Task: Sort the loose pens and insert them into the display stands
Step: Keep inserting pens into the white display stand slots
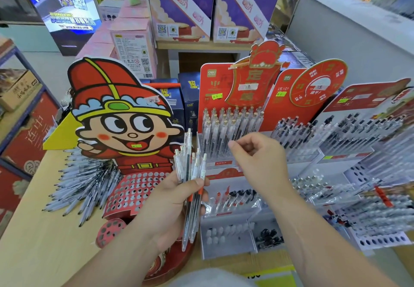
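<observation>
text log | 12 o'clock: red stand (pixel 208 91), white "deli" logo at its top corner | scroll sign (pixel 252 98) on it, large gold "定"; white slip (pixel 247 87), handwritten "3元" | 1 o'clock: second red stand (pixel 277 109), "deli", "连中" | 9 o'clock: red carton (pixel 33 134), "连中" | 12 o'clock, far: purple boxes (pixel 179 6), QR codes | remaining print blurred, unreadable

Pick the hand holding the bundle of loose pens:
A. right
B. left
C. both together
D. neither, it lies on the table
B: the left hand grips the bundle of pens upright with its thumb across the barrels, while the right hand is apart from the bundle, in front of the pen rows of the red stand.
</observation>
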Tool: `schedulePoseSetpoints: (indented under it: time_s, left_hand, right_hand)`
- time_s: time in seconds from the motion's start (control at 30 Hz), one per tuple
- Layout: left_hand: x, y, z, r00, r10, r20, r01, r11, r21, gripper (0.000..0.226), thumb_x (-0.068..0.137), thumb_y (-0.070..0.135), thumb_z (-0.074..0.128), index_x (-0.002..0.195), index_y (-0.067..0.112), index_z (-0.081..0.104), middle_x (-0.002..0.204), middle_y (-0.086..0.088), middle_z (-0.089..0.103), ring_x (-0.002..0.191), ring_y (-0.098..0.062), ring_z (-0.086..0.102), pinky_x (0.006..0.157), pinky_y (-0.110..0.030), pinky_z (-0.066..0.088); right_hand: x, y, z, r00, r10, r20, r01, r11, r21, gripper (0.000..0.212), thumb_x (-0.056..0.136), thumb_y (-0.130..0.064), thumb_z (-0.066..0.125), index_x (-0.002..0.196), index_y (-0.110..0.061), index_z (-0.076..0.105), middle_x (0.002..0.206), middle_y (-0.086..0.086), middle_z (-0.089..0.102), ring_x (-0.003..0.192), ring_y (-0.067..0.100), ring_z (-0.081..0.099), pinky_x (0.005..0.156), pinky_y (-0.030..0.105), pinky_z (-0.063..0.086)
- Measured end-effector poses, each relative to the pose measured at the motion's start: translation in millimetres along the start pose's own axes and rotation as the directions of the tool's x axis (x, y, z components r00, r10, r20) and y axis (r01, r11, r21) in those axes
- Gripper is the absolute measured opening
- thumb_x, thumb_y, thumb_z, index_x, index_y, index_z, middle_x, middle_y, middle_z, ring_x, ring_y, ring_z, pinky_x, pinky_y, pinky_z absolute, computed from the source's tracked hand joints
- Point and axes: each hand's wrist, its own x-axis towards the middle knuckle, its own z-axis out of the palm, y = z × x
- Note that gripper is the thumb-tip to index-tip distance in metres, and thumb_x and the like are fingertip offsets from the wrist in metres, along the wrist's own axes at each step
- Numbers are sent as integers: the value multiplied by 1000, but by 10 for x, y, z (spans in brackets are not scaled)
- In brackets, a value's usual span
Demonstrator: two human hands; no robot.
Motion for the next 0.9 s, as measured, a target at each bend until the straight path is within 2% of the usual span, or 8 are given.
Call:
schedulePoseSetpoints:
  time_s: [0.13,0.2,0.27,0.37,0.47,0.6,0.7,0.9]
  left_hand:
    - [-12,-7,82,999,1,37,-2,999,36,29,79,11,69,108,10,67,82,-11,65,64,-20,58,55,-34,46]
    - [-16,-20,126,998,11,58,-15,998,59,19,83,7,69,100,16,72,80,-10,64,64,-19,59,55,-34,46]
    - [-22,-29,156,998,19,68,-25,995,92,22,90,3,64,94,21,76,76,-7,64,64,-18,59,56,-33,45]
    - [-31,-34,198,995,33,93,-44,991,125,26,92,3,63,98,24,77,80,-5,65,67,-17,58,57,-32,44]
    - [-27,-46,219,997,25,77,-33,993,116,21,92,6,64,103,20,75,83,-9,64,68,-18,58,57,-33,45]
    - [-21,-76,211,999,6,38,-10,994,105,19,94,6,62,107,15,73,86,-13,66,70,-19,61,57,-33,47]
    - [-32,-94,211,1000,14,24,-17,994,111,19,95,3,59,110,11,70,85,-13,66,67,-18,61,55,-32,48]
    - [-48,-103,233,998,39,39,-44,991,128,25,93,1,62,100,21,75,87,-15,69,74,-20,62,62,-32,49]
  right_hand:
    - [-224,-142,-13,939,161,304,-222,959,179,23,85,-33,78,75,-13,71,64,8,68,53,14,61,56,32,53]
    - [-287,-161,1,912,196,360,-296,923,247,25,82,-31,81,79,-8,72,64,7,68,52,15,59,52,28,49]
    - [-318,-151,13,906,215,363,-329,899,289,25,81,-26,82,83,-3,72,63,7,67,50,16,57,48,25,46]
    - [-332,-107,15,908,230,351,-339,896,288,23,81,-23,83,82,-3,71,63,8,66,50,15,58,49,22,46]
    - [-320,-64,-21,893,242,381,-363,886,288,20,84,-22,80,85,-5,71,67,14,68,55,16,61,49,24,46]
    - [-308,-33,-59,876,269,401,-402,865,299,12,90,-16,73,88,-5,71,67,4,68,57,16,61,49,23,46]
    - [-299,-24,-67,864,288,413,-445,820,359,9,92,-13,70,87,-6,68,70,8,67,59,19,60,48,23,45]
    - [-343,-11,13,909,275,314,-385,842,377,26,82,-21,81,86,1,68,62,10,62,55,20,60,48,23,47]
